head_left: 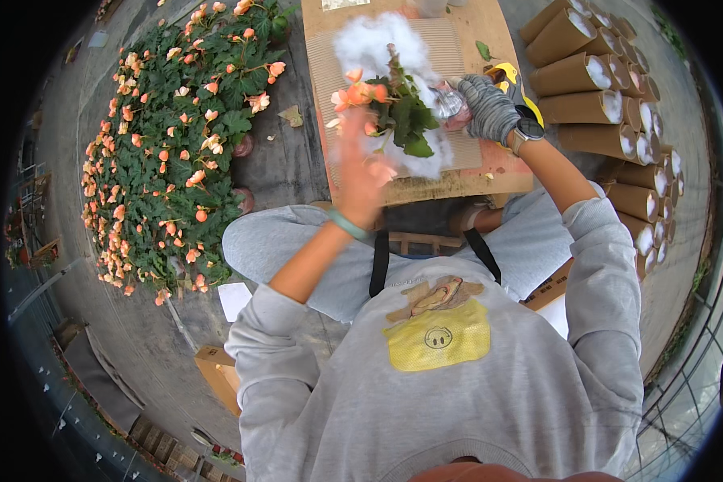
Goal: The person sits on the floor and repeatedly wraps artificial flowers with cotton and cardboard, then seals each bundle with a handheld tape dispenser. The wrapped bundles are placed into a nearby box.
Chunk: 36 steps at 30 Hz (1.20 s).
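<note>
A begonia plant (pixel 410 119) with peach-orange flowers and green leaves lies on its side over white fluffy wadding (pixel 381 44) on the low table. My right hand (pixel 490 108), in a grey striped glove, is closed round the clear-wrapped pot (pixel 451 107) at the plant's base. Beside this hand sits a yellow and black tool, possibly a tape dispenser (pixel 527 98), partly hidden by the glove and wrist. My left hand (pixel 361 181), bare, is over the table's near left edge, next to the flowers. Motion smears its fingers.
The wooden table (pixel 426 189) bears a ribbed cardboard sheet (pixel 321 72). Many potted begonias (pixel 177 153) stand on the floor to the left. At right are stacked brown paper or card sleeves (pixel 590 108) with white wadding in their ends. A cardboard box (pixel 217 371) lies at lower left.
</note>
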Each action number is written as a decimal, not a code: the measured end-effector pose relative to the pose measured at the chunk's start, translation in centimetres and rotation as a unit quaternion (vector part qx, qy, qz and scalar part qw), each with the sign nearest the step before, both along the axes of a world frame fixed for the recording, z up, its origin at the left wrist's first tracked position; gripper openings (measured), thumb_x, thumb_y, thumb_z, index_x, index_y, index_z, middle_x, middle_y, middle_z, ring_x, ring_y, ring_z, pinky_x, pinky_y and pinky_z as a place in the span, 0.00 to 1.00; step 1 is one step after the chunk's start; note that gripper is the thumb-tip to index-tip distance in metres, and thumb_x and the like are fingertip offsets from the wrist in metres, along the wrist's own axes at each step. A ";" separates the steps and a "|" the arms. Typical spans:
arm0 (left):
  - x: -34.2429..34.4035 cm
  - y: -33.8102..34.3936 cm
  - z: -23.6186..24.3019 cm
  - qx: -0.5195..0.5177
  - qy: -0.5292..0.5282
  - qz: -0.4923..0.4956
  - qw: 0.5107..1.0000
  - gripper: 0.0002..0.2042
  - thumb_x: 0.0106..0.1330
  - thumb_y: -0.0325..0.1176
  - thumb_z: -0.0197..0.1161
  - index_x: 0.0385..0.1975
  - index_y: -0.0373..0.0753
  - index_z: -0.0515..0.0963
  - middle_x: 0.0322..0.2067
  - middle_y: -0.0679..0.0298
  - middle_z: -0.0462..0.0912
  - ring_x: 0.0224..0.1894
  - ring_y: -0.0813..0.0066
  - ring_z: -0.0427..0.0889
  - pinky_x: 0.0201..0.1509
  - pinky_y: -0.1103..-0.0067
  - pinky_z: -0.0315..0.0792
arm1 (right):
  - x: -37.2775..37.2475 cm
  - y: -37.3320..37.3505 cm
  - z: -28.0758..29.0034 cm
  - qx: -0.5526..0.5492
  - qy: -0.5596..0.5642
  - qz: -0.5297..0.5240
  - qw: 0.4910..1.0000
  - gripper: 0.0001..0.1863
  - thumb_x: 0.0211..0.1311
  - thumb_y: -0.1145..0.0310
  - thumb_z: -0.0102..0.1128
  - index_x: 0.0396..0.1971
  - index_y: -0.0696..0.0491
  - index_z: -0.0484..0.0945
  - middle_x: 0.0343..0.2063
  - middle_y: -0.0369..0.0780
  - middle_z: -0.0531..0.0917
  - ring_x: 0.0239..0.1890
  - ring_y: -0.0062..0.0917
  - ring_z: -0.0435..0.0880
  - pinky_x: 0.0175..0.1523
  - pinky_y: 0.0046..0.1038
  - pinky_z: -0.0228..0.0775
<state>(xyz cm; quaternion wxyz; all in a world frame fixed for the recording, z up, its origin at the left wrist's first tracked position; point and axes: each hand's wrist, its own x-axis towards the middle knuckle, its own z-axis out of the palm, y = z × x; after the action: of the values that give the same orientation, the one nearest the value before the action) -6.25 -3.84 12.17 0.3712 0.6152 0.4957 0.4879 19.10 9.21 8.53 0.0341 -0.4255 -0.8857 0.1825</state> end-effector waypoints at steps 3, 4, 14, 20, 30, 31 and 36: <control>8.7 0.7 1.5 0.185 0.149 -0.245 0.940 0.42 0.46 0.32 0.65 0.64 0.33 0.52 0.63 0.48 0.54 0.66 0.52 0.56 0.68 0.62 0.51 | -0.3 0.2 -1.1 0.018 0.000 -0.022 1.000 0.32 0.45 0.70 0.61 0.56 0.53 0.66 0.53 0.47 0.70 0.57 0.40 0.68 0.63 0.35 0.57; 10.9 2.2 1.3 0.147 0.206 -0.187 0.949 0.43 0.45 0.32 0.65 0.64 0.31 0.51 0.64 0.47 0.54 0.66 0.49 0.55 0.69 0.61 0.49 | -0.4 0.4 -1.3 0.044 -0.011 -0.036 0.998 0.30 0.50 0.69 0.58 0.56 0.53 0.66 0.55 0.47 0.68 0.59 0.39 0.66 0.64 0.34 0.56; 8.4 10.4 -5.3 0.075 0.469 -0.135 0.869 0.43 0.42 0.43 0.73 0.59 0.34 0.58 0.58 0.50 0.62 0.55 0.52 0.66 0.60 0.66 0.62 | 3.5 -8.9 -2.6 -0.074 0.288 -0.247 0.922 0.31 0.45 0.68 0.63 0.54 0.55 0.68 0.52 0.48 0.73 0.54 0.38 0.72 0.59 0.34 0.64; 9.7 9.4 -4.4 0.071 0.540 -0.120 0.830 0.43 0.44 0.44 0.72 0.63 0.47 0.58 0.58 0.49 0.63 0.52 0.50 0.68 0.56 0.65 0.65 | 1.8 -15.0 -9.1 -0.080 0.254 -0.420 0.868 0.22 0.46 0.73 0.60 0.46 0.54 0.73 0.41 0.47 0.78 0.47 0.42 0.76 0.53 0.36 0.68; 8.7 11.4 -4.5 0.013 0.491 -0.171 0.854 0.43 0.49 0.49 0.69 0.66 0.50 0.55 0.60 0.45 0.59 0.55 0.44 0.66 0.58 0.63 0.66 | 3.3 -5.5 -2.2 0.195 0.054 -0.050 0.978 0.21 0.43 0.71 0.65 0.42 0.52 0.77 0.46 0.43 0.76 0.53 0.36 0.73 0.56 0.32 0.67; 8.4 11.7 -4.2 0.011 0.474 -0.194 0.859 0.44 0.48 0.49 0.69 0.66 0.50 0.54 0.60 0.45 0.59 0.56 0.43 0.66 0.57 0.63 0.66 | 3.5 -4.3 -2.5 0.197 0.069 -0.004 0.978 0.20 0.42 0.70 0.65 0.41 0.52 0.77 0.46 0.42 0.76 0.53 0.35 0.73 0.55 0.33 0.67; 7.7 12.3 -3.4 -0.017 0.523 -0.271 0.808 0.46 0.48 0.50 0.69 0.67 0.51 0.50 0.61 0.43 0.57 0.59 0.45 0.66 0.58 0.65 0.67 | 3.5 -1.6 -3.8 -0.004 0.256 -0.019 0.966 0.20 0.43 0.76 0.64 0.42 0.55 0.77 0.48 0.42 0.76 0.51 0.35 0.74 0.57 0.31 0.67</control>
<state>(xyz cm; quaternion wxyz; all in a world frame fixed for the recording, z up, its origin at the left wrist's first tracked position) 1.42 8.50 8.75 0.1833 0.8803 0.4360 -0.0369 22.59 7.66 4.70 0.2618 -0.3813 -0.8385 0.2882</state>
